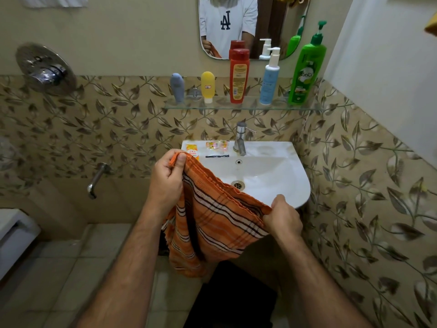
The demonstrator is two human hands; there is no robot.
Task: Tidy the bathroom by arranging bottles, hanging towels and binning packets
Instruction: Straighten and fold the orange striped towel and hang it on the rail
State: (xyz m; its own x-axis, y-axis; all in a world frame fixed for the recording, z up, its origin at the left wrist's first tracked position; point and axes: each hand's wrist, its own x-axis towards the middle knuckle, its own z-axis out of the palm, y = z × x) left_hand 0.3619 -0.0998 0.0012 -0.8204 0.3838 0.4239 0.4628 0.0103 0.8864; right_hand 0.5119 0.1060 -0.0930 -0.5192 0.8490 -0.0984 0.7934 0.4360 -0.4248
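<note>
Towel [212,223] is the active item: orange, striped, folded over and held up in front of the sink [283,185], lower part hanging toward the floor. Left hand [165,181] pinches one top corner, thumb pressed on the edge; right hand [282,218] grips the opposite corner, fingers curled around the cloth. Top edge runs taut between them, left end higher. Step in hand looks like the towel part: straightening or folding it before hanging. No rail or hook is visible here, so the next move probably calls for turning to find one, keeping both corners pinched so the fold holds, then draping it evenly. Behind the towel, on the sink's back ledge left of the tap [240,138]: a yellow packet [192,149] partly hidden by the left hand, clear sachets [216,146] beside it, and a black strip [217,156] just in front of them. Those are not yet binned; no bin in view. Above, the glass shelf [314,107] carries five bottles in a row, all upright and spaced apart: grey tube [177,87], yellow tube [208,86], red bottle [238,76], blue pump bottle [269,81], green pump bottle [306,72]. They rise in height left to right, so bottle arranging looks done. Mirror [267,20] above reflects the person's shirt and the bottle tops.
</note>
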